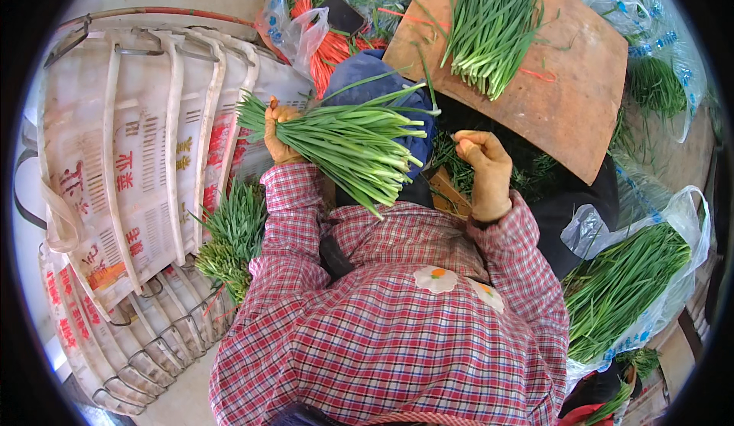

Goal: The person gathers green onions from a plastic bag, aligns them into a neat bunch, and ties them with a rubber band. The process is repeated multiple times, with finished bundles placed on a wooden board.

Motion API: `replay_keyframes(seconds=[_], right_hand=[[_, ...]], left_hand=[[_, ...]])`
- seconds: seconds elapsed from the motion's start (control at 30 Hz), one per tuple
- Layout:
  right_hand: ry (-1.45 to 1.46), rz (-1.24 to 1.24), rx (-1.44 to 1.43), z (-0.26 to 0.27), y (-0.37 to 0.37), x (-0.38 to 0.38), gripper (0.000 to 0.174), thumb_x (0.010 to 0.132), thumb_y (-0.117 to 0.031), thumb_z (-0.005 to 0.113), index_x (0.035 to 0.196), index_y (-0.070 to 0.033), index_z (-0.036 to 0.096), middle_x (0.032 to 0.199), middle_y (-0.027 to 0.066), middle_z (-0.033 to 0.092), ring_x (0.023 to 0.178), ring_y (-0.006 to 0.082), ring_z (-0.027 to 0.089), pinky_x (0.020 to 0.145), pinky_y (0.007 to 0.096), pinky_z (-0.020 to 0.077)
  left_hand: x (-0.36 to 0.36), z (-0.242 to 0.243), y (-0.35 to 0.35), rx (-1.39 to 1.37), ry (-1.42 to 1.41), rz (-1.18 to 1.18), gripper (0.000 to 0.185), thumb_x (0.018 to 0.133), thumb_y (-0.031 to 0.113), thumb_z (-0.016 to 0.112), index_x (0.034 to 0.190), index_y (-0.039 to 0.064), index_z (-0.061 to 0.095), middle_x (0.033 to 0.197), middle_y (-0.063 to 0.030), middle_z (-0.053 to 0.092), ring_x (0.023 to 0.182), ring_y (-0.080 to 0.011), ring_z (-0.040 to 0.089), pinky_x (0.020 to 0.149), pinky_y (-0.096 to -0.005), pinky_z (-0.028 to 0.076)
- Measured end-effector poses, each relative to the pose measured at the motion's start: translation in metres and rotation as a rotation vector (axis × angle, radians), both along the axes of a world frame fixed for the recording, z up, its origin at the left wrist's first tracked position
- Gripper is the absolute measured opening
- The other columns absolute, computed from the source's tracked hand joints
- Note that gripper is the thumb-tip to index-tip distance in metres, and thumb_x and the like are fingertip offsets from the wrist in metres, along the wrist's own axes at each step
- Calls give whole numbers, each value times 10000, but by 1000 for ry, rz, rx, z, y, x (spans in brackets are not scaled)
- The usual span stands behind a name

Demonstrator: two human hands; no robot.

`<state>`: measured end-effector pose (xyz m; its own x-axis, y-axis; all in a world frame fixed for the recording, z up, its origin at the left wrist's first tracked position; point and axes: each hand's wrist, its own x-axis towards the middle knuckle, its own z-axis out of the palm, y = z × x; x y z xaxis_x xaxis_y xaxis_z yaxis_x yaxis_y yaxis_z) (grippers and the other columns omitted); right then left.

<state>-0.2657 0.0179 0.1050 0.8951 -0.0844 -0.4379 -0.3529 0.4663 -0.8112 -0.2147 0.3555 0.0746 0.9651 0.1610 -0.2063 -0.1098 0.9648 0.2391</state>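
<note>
My left hand (279, 133), in a tan glove, grips a bunch of green garlic chives (350, 139) near its leafy end. The pale cut stems fan out to the right above my lap. My right hand (486, 168), also gloved, is held apart from the bunch, thumb and fingers pinched together. A tiny dark spot shows at its fingertips; what it is cannot be told. Beyond my hands, another chive bunch (493, 30) lies on a tilted wooden board (573, 76), stems towards me. Red ties (539, 75) lie on the board by that bunch.
Stacked white plastic crates (143, 139) bearing writing stand at the left. Tied chives (232, 231) rest beside them. Plastic bags (648, 311) of chives (631, 282) stand at the right. Red strands (330, 53) and a dark phone-like slab (344, 14) lie at the top.
</note>
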Motion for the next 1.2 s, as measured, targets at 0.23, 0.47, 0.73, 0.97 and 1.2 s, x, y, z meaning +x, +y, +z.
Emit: replay_keyframes(seconds=[0.23,0.47,0.73,0.97,1.2], right_hand=[[-563,497,-723,8,46,-3,312,728,-237,690,965,-39,648,849,125,625,813,272,590,766,366,463],[-252,535,-518,-15,34,-18,142,738,-139,671,829,-33,643,762,132,610,716,262,591,667,329,465],[24,356,-463,2,-16,-18,85,789,-55,619,838,4,658,770,69,641,708,151,593,635,273,469],[-277,572,-509,-20,30,-18,135,810,-137,637,871,-19,661,754,107,634,687,178,592,655,277,465],[-372,388,-838,-13,-46,5,314,737,-149,692,1022,-37,623,851,119,642,765,250,615,681,347,485]], left_hand=[[4,13,-11,46,-75,-69,232,932,156,460,1131,47,509,754,11,432,646,-108,410,609,-259,405],[3,22,-22,137,-56,-62,226,922,137,473,1129,55,511,746,17,415,645,-101,406,637,-261,399],[0,29,-20,48,-112,-54,215,891,110,509,1090,31,527,706,35,383,626,-77,371,619,-239,368],[4,46,-28,103,-323,-204,186,878,93,525,1053,48,484,694,32,370,609,-77,371,607,-232,361],[3,57,-35,155,-385,-243,197,878,94,545,1049,62,453,702,34,383,586,-60,378,569,-210,346]])
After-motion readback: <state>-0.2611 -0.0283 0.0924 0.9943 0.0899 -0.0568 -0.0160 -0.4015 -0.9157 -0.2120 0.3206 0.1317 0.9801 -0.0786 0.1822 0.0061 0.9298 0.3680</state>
